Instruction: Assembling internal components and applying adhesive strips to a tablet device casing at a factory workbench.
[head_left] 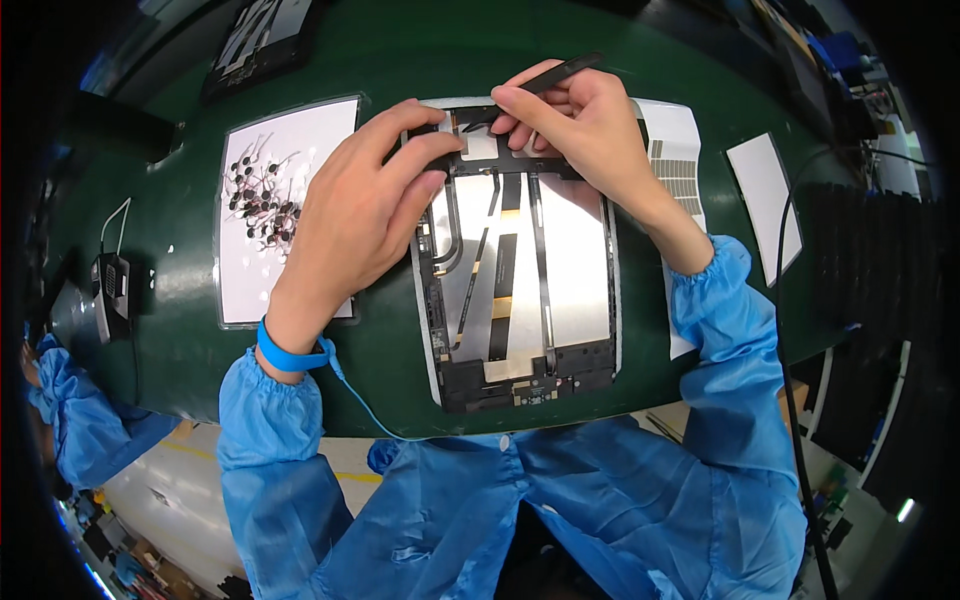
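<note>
An opened tablet lies in front of me, its inside facing up, with a silver plate, dark flex cables and black parts along its edges. My right hand is closed round black tweezers above the tablet's far edge. Their bent tip points left and down, close to the fingers of my left hand. My left hand rests at the far left corner of the tablet with its fingers apart. Its fingertips touch the frame there; whether they press on a small part, I cannot tell. A blue wrist strap circles my left wrist.
Left of the tablet, a white sheet carries several small round black components with thin wires. A strip sheet and a white card lie right. Another tablet sits far left. A black cable hangs at right. A co-worker's blue sleeve shows at left.
</note>
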